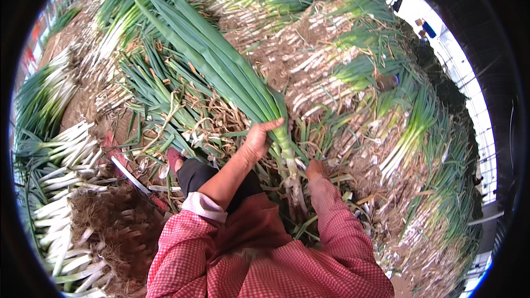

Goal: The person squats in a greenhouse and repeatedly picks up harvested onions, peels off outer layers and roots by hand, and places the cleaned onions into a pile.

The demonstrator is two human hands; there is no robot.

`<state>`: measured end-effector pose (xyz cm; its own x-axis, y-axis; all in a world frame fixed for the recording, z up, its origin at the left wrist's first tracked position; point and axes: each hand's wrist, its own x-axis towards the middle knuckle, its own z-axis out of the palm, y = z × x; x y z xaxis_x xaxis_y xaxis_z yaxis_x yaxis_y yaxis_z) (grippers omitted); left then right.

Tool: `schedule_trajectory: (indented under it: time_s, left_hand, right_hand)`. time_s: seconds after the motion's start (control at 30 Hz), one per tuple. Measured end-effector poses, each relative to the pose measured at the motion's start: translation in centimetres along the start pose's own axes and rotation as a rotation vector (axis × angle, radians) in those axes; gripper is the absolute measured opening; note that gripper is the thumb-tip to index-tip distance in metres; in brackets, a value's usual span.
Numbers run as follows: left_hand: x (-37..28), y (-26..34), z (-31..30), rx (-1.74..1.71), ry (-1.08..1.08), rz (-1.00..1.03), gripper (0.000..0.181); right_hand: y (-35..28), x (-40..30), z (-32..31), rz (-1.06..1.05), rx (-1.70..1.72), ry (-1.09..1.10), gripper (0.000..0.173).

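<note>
My left hand point(261, 136) is closed around a large Welsh onion plant point(236, 78), where its green leaves meet the pale stem. The long leaves reach away to the upper left, and the stem and roots hang down towards my lap. Right of the stem, my right hand point(316, 169) is low among leaves and peelings; its fingers are mostly hidden, so what they hold is unclear. A pile of green leaves and dry brown trimmings point(207, 107) lies beneath the held plant.
White-stemmed onions point(62, 198) with brown roots point(112, 223) are stacked at the left. Rows of untrimmed onions point(314, 95) cover the soil ahead and to the right. A long pale strip point(130, 176) lies beside my shoe point(174, 159). People are far off at the upper right.
</note>
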<state>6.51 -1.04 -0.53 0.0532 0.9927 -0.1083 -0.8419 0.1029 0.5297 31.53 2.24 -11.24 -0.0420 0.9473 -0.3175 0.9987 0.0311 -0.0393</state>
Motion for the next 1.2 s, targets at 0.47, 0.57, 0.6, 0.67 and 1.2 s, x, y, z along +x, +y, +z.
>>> schedule_trajectory:
  time_s: [0.47,0.57,0.6,0.67,1.2]
  left_hand:
    - [0.7,0.6,-1.1,-0.217,0.032,0.049,0.031]
    - [0.7,0.4,-1.3,-0.221,0.065,0.053,0.03]
    - [0.7,0.5,-1.1,-0.212,0.06,0.058,0.03]
    - [1.0,0.7,-1.0,-0.217,0.067,0.065,0.029]
    - [0.2,1.5,-0.1,-0.18,-0.05,0.076,0.032]
  right_hand:
    - [-9.3,-5.5,-9.6,-0.698,0.928,0.243,0.027]
    - [-10.2,-6.3,-9.7,-0.739,0.7,0.377,0.022]
    - [-9.9,-6.1,-8.5,-0.814,0.538,0.49,0.017]
    - [-9.9,-7.4,-6.6,-0.931,0.183,0.754,0.014]
    - [-10.8,-5.9,-12.6,-0.579,1.07,-0.051,0.032]
